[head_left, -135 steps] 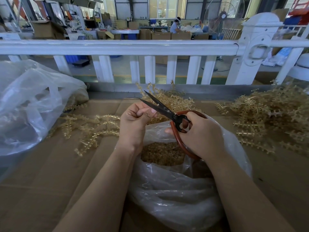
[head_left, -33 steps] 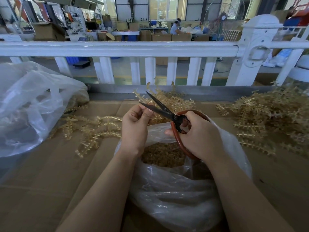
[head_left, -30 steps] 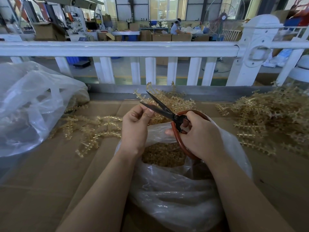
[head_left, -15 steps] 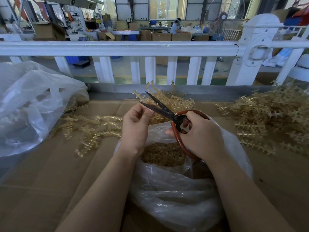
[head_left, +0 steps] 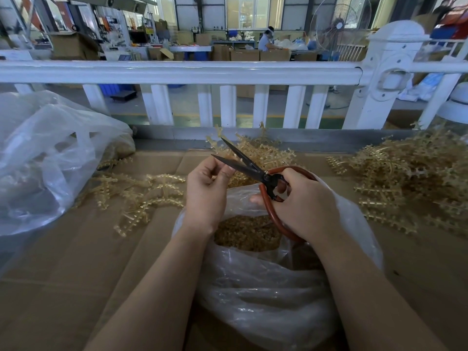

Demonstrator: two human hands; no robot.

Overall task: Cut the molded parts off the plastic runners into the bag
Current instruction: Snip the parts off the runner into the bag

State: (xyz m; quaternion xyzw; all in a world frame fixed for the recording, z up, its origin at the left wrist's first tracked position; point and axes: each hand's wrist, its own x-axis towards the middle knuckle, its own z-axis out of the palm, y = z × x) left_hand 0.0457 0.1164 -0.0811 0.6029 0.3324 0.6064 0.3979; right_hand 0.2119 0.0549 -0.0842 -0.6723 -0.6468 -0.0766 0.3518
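The left hand (head_left: 206,191) pinches a small runner piece at the parted scissors (head_left: 249,165), gripped by the right hand (head_left: 302,202), right above the open bag (head_left: 255,282) so cut parts (head_left: 247,233) drop inside.

Looking past white railing (head_left: 177,72) into workshop: stacked cartons (head_left: 274,55), standing fan (head_left: 340,24), daylight coming through rear windows (head_left: 253,11).
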